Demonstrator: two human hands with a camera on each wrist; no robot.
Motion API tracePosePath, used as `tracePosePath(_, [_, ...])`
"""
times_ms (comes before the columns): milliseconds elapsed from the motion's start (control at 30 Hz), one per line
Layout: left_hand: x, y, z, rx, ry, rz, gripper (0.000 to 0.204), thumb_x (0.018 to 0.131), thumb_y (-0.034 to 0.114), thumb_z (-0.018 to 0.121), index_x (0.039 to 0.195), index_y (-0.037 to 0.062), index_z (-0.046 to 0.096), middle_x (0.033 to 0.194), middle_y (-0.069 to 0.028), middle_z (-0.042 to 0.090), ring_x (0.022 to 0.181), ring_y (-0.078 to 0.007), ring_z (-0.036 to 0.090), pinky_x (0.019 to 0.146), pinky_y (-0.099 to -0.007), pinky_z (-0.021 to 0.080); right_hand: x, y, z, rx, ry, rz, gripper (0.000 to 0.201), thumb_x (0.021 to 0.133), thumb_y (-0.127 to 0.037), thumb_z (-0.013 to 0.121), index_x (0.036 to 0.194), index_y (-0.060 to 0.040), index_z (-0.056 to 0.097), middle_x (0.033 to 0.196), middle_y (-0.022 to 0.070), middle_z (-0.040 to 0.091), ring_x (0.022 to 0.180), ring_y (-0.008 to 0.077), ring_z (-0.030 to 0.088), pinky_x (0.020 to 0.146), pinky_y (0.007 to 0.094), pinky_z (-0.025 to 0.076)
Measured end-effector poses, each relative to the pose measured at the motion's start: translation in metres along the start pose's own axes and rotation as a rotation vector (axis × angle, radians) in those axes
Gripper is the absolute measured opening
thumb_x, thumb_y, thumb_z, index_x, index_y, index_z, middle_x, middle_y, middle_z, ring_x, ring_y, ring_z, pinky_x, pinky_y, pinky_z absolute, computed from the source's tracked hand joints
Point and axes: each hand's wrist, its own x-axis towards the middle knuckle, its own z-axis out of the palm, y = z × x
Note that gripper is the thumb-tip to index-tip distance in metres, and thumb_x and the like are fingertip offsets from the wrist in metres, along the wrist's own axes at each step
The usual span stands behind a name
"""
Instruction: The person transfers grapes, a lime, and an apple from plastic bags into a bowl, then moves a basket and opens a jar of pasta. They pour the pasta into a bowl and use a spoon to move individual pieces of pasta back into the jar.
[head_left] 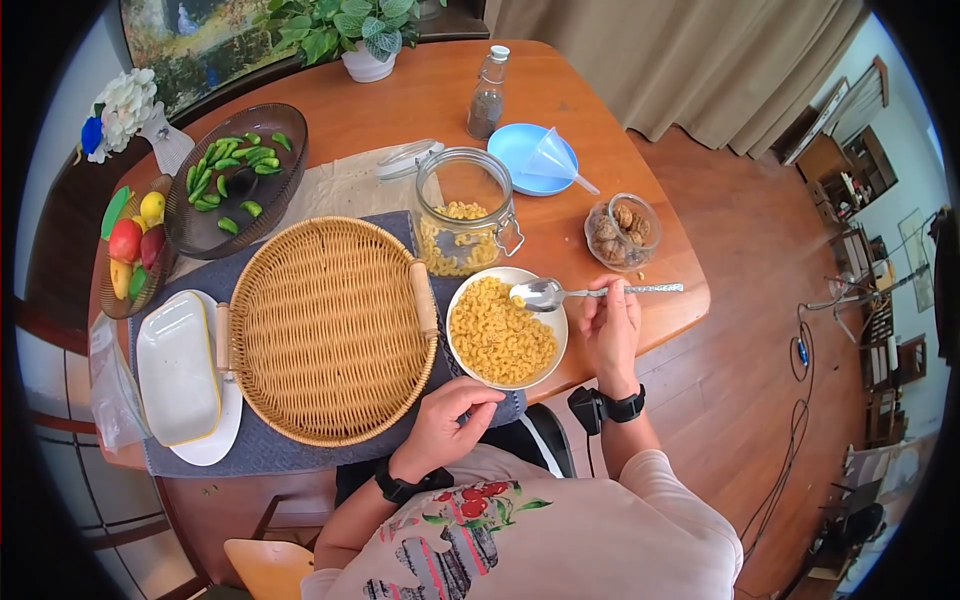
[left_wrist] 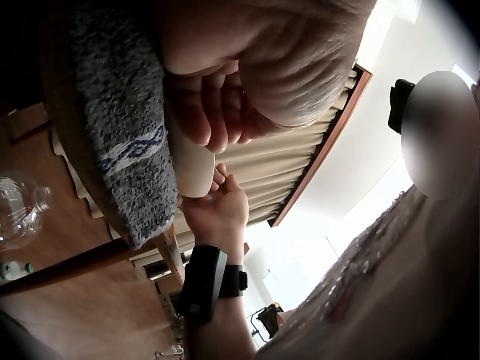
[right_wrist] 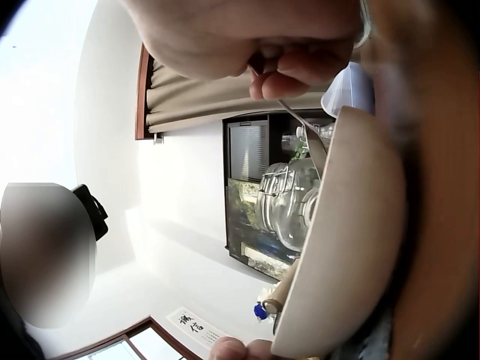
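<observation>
In the head view, the right hand (head_left: 612, 330) pinches the handle of a metal spoon (head_left: 541, 294), whose bowl is over the right side of a white bowl (head_left: 561, 345) of yellow macaroni (head_left: 500, 335). The left hand (head_left: 447, 425) lies at the bowl's near left edge, fingers loosely bent and holding nothing. A glass jar (head_left: 463, 190) with some macaroni inside stands open behind the bowl. The right wrist view shows the right hand (right_wrist: 262, 37) above the bowl's outer side (right_wrist: 345, 232), the spoon (right_wrist: 315, 146) slanting down behind its rim.
A round wicker tray (head_left: 330, 330) lies left of the bowl, a white dish (head_left: 180, 370) beyond it. Behind are a dark plate (head_left: 180, 225) of green peppers and a blue plate (head_left: 505, 150) with a funnel (head_left: 552, 160). Walnuts fill a glass bowl (head_left: 622, 232) near the right edge.
</observation>
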Motion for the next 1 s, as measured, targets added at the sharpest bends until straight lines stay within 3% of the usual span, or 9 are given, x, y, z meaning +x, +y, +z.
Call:
tracePosePath(200, [0.0, -0.001, 0.001, -0.013, 0.01, 0.01, 0.013, 0.078, -0.003, 0.058, 0.09, 0.0006, 0.06, 0.08, -0.0087, 0.059, 0.065, -0.0152, 0.057, 0.058, -0.0238, 0.046, 0.009, -0.021, 0.01, 0.103, 0.006, -0.043, 0.028, 0.095, -0.031, 0.037, 0.089, -0.0065, 0.049, 0.059, 0.0007, 0.045, 0.046, 0.0084, 0.039, 0.04, 0.0193, 0.029])
tracePosePath(400, [-0.001, -0.001, 0.001, -0.009, 0.011, 0.01, 0.013, 0.078, -0.002, 0.058, 0.091, 0.0011, 0.06, 0.079, -0.0086, 0.059, 0.066, -0.0156, 0.057, 0.059, -0.0242, 0.046, 0.033, -0.048, 0.043, 0.184, -0.072, -0.253, 0.028, 0.095, -0.031, 0.036, 0.094, -0.006, 0.05, 0.063, 0.0019, 0.048, 0.049, 0.0074, 0.042, 0.041, 0.0185, 0.031])
tracePosePath(567, [0.0, -0.001, 0.003, -0.015, 0.049, 0.009, 0.012, 0.077, -0.003, 0.058, 0.088, 0.0, 0.062, 0.076, -0.0086, 0.06, 0.064, -0.0138, 0.056, 0.058, -0.0236, 0.045, 0.029, -0.05, 0.074, -0.018, -0.189, -0.303, 0.032, 0.096, -0.028, 0.037, 0.111, -0.0034, 0.049, 0.086, 0.0042, 0.056, 0.056, 0.0046, 0.046, 0.045, 0.0157, 0.035])
tracePosePath(667, [0.0, -0.001, 0.003, -0.015, 0.052, 0.006, 0.012, 0.077, -0.003, 0.058, 0.088, 0.0001, 0.062, 0.076, -0.0087, 0.06, 0.064, -0.0142, 0.056, 0.059, -0.0237, 0.045, 0.026, -0.043, 0.078, -0.07, -0.236, -0.283, 0.032, 0.096, -0.028, 0.036, 0.112, -0.0034, 0.048, 0.089, 0.0047, 0.056, 0.056, 0.0046, 0.047, 0.045, 0.0155, 0.035])
tracePosePath(800, [0.0, 0.0, 0.003, -0.02, 0.047, 0.007, 0.013, 0.077, -0.004, 0.058, 0.088, 0.0001, 0.062, 0.076, -0.0089, 0.06, 0.064, -0.0144, 0.057, 0.059, -0.0237, 0.046, 0.02, -0.039, 0.06, -0.001, -0.172, -0.318, 0.031, 0.096, -0.026, 0.034, 0.111, -0.0029, 0.048, 0.089, 0.0056, 0.056, 0.056, 0.0056, 0.048, 0.046, 0.0168, 0.036])
tracePosePath(1000, [0.0, 0.0, 0.002, -0.02, 0.041, 0.008, 0.013, 0.077, -0.003, 0.058, 0.088, 0.0001, 0.062, 0.077, -0.0091, 0.06, 0.064, -0.0144, 0.057, 0.059, -0.0237, 0.046, 0.009, -0.033, 0.023, -0.03, -0.086, -0.286, 0.032, 0.095, -0.03, 0.036, 0.098, -0.0029, 0.052, 0.067, 0.0027, 0.053, 0.053, 0.0065, 0.047, 0.045, 0.0179, 0.035])
